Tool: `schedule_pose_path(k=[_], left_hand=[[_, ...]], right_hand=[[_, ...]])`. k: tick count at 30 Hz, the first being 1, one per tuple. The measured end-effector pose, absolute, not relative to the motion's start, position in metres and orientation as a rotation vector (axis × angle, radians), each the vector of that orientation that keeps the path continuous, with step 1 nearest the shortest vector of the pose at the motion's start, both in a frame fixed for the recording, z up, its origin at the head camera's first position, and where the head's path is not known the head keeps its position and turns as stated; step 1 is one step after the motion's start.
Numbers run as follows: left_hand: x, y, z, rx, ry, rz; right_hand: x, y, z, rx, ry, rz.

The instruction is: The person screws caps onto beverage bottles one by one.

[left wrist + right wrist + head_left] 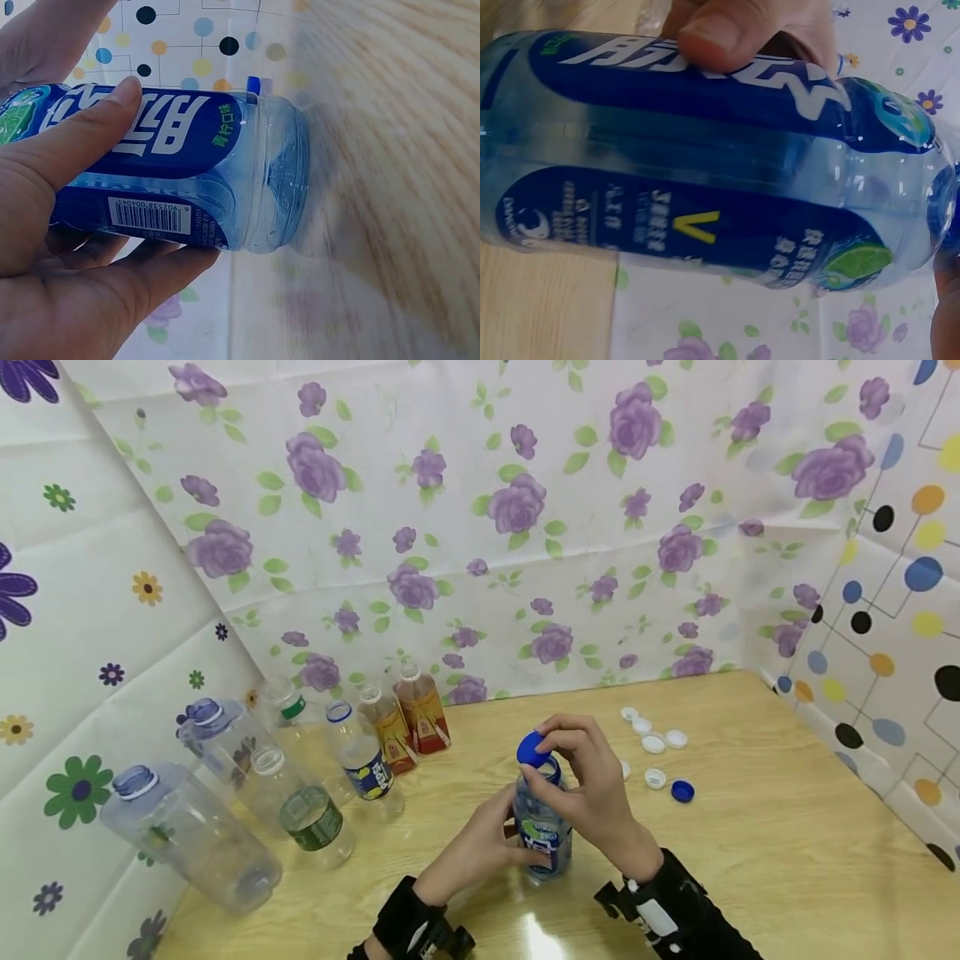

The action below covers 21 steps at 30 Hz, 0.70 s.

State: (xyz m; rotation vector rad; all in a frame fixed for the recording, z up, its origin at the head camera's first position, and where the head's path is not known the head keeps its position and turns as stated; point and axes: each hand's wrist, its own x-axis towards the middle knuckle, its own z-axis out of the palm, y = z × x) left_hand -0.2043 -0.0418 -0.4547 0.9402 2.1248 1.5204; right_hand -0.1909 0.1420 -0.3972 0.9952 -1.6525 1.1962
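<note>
Blue bottle: clear, bluish plastic, upright at the bench, in front of the person, with its mouth uncovered and facing up.
Bottle label: dark blue, with large white characters, smaller green ones near the base and a white barcode; the right wrist view adds a yellow V and a cut green lime picture.
Bottle surface: ridged near the base, glossy at the shoulder, with pale highlights.
Left hand: wraps the bottle around its label, thumb on 1 side and fingers on the other, spread only as far as its width.
Right hand: thumb and fingers nearly closed, pinching the raised blue cap by its edge.
Raised blue cap: round, plain on top, tilted beside the bottle's mouth; whether the 2 touch, I cannot tell.
Loose caps: right of the bottle lie 6 white caps and 1 other blue cap.
Other bottles: 7 stand at the left: 2 large pale blue jugs, 1 green-labelled bottle, 1 clear bottle with a green neck ring, 1 blue-labelled bottle and 2 orange-and-red-labelled bottles.
Backdrop: white cloth with purple roses.
</note>
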Motion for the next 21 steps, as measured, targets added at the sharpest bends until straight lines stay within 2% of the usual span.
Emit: schedule_pose_path(k=[21], left_hand=[[-0.203, -0.043, -0.455, 0.985, 2.064, 1.565]], right_hand=[[-0.196, 0.144, -0.412, 1.006, -1.653, 1.152]])
